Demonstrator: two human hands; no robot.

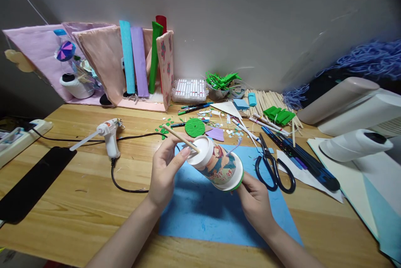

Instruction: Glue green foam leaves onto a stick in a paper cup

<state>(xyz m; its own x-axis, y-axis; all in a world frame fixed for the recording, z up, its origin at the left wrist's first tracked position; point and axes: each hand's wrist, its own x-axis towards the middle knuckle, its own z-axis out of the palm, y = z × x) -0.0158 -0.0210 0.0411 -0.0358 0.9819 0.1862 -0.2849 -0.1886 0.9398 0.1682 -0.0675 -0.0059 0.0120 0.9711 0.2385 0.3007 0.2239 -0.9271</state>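
Between my two hands a decorated paper cup (221, 167) is held tilted above the blue sheet (200, 222). A picture covers its side, and a green edge shows at its wide end. My left hand (169, 163) is closed at the narrow white end, thumb and fingers around a thin wooden stick (178, 137) that meets that end. Whether the stick is fixed to the cup, I cannot tell. My right hand (255, 195) grips the wide rim from below, its fingertips partly hidden behind the cup. A pale twisted cord (234, 147) sticks out from the cup's side.
Black-handled scissors (272, 172) lie right of the cup. A hot glue gun (110, 136) stands at left by a black phone-like slab (37, 182). Behind are a green disc (194, 127), paper scraps, a marker box (189, 89) and wooden sticks (266, 101). White rolls (354, 145) lie at right.
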